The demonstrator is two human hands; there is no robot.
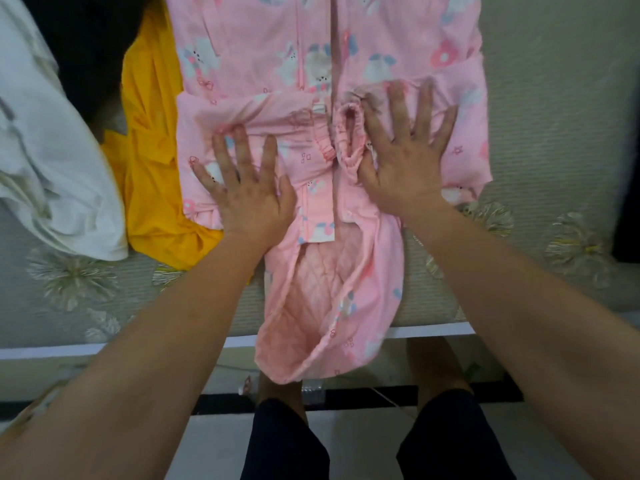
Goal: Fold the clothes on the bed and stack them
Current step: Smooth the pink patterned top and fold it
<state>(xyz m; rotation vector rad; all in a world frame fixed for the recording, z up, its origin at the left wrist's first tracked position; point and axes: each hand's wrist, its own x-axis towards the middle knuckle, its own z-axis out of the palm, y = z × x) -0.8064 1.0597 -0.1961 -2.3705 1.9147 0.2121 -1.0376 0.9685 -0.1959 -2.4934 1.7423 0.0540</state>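
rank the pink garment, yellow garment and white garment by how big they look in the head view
1. pink garment, clearly largest
2. white garment and yellow garment: about alike, neither fully visible, so unranked

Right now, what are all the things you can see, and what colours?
Pink padded garment with animal print: one, pink, bed middle, one end hanging over the near edge.
Yellow cloth garment: one, yellow, beside its left edge.
White cloth garment: one, white, far left.
Black cloth garment: one, black, top left.
Grey flower-patterned bed cover: one, grey, underneath.
Dark unclear object: one, black, right edge.
Dark shorts: one pair, dark, bottom.
Left hand: one, flat on pink garment.
Right hand: one, flat on pink garment.
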